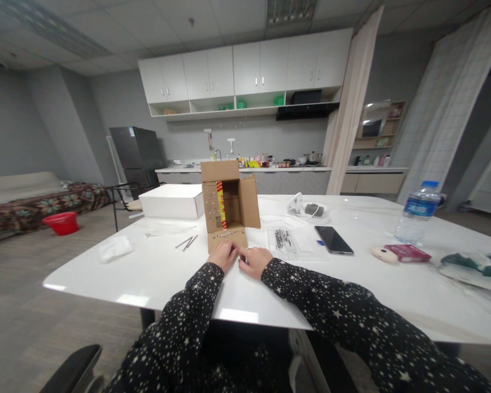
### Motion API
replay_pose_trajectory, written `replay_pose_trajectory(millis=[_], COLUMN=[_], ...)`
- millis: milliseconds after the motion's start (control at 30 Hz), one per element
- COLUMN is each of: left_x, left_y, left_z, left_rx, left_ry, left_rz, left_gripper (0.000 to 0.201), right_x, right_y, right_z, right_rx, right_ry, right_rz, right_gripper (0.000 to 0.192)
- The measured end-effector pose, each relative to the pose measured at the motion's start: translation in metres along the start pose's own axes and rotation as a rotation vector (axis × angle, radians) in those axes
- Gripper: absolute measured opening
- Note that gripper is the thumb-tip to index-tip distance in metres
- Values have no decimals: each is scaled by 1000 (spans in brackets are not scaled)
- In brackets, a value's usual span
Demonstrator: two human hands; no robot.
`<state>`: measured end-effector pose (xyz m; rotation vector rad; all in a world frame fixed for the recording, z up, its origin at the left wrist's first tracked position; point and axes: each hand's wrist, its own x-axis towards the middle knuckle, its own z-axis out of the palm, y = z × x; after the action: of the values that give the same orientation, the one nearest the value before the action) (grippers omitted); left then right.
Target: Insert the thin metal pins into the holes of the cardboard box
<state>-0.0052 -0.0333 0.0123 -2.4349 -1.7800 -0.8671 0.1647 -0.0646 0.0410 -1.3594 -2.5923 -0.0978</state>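
Observation:
A brown cardboard box (249, 204) stands on the table with its flaps spread and its opening towards me. Rows of small shiny round pieces dot its left flap and its lower flap, and a yellow and red strip runs down the left side of the opening. My left hand (223, 255) rests at the front edge of the lower flap, fingers curled and closed. Close beside it, nearly touching, my right hand (254, 262) is closed with thumb and finger pressed together. Whatever lies between the fingertips is too small or hidden to make out.
Several thin metal rods (187, 242) lie left of the box, near a crumpled white tissue (115, 249) and a white box (172, 201). To the right are a clear tray of small dark pieces (282, 240), a phone (334, 240), a maroon box (411, 253) and a water bottle (418, 213).

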Motion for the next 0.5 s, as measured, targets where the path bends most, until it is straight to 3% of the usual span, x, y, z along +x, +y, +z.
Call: replay_pose_trajectory(millis=[200,500], left_x=[0,-1], left_y=[-2,3], left_z=[0,-12], left_rx=[-113,-229], left_ry=[90,378], left_rz=[-3,-21], left_gripper=[15,11], right_x=[1,0], right_y=[1,1], right_z=[2,0], right_rx=[6,1], right_ry=[24,-1], right_rz=[-9,-17], right_gripper=[26,26])
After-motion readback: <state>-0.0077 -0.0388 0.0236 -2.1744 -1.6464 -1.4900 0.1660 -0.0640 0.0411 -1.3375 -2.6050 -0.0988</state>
